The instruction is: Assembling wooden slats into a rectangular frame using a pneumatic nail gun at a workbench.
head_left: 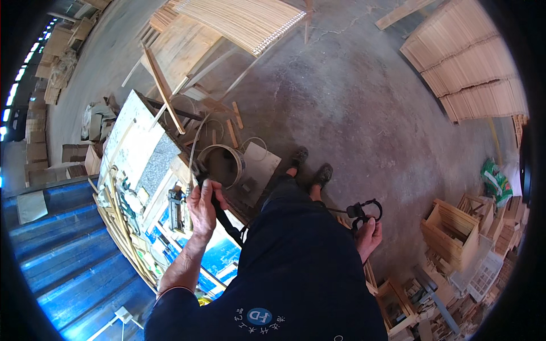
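Observation:
My left hand [205,211] is raised beside the workbench with its fingers closed on a black strap [226,223]. The strap runs down from the fingers toward my body, and a dark piece shows just above the fingertips. On my other side, my right hand [369,237] pinches a black ring-shaped device [358,211] with an open loop at its far end. A thin dark cord reaches from this device toward my legs. The fingers of the right hand are partly hidden behind the device.
A bucket [241,165] stands beside the cluttered workbench [128,136] at my left. A rack of thin wooden strips [244,20] is ahead, and stacked wooden pieces [466,68] are far right. Wooden boxes [449,230] and offcuts lie at right. My feet are on the concrete floor [364,113].

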Available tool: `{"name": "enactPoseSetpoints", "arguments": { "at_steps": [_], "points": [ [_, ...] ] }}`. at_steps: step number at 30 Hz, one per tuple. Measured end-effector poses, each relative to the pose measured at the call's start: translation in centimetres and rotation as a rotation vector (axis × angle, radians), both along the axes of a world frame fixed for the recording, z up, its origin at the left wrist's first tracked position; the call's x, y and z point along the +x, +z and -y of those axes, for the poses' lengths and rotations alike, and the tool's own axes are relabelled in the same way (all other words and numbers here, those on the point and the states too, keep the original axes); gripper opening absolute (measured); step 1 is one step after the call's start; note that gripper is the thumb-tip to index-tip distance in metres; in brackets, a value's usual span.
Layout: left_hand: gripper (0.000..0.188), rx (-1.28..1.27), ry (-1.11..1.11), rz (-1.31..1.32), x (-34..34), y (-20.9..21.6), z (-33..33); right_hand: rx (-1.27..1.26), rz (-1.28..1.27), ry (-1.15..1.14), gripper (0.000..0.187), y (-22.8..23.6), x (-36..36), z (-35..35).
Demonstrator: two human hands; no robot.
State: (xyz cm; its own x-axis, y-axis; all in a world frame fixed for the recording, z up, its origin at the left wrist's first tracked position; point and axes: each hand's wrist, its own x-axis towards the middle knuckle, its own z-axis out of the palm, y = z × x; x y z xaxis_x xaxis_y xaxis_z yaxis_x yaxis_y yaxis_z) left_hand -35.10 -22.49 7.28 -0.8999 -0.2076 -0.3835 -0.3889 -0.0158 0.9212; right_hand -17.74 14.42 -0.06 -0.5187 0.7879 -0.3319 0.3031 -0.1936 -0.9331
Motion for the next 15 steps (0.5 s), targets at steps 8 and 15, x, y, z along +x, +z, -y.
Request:
{"name": "enactPoseSetpoints", "arguments": {
  "at_steps": [8, 15],
  "points": [
    [0.029, -0.289, -0.092, 0.045, -2.6, -2.0, 0.1, 0.052, -0.041, -0.020, 0.024, 0.2, 0.3, -1.2],
    [0.027, -0.145, -0.307, 0.185, -4.7, -5.1, -5.7, 0.017, -0.103, 0.056, 0.025, 1.5, 0.6, -1.8]
  ]
}}
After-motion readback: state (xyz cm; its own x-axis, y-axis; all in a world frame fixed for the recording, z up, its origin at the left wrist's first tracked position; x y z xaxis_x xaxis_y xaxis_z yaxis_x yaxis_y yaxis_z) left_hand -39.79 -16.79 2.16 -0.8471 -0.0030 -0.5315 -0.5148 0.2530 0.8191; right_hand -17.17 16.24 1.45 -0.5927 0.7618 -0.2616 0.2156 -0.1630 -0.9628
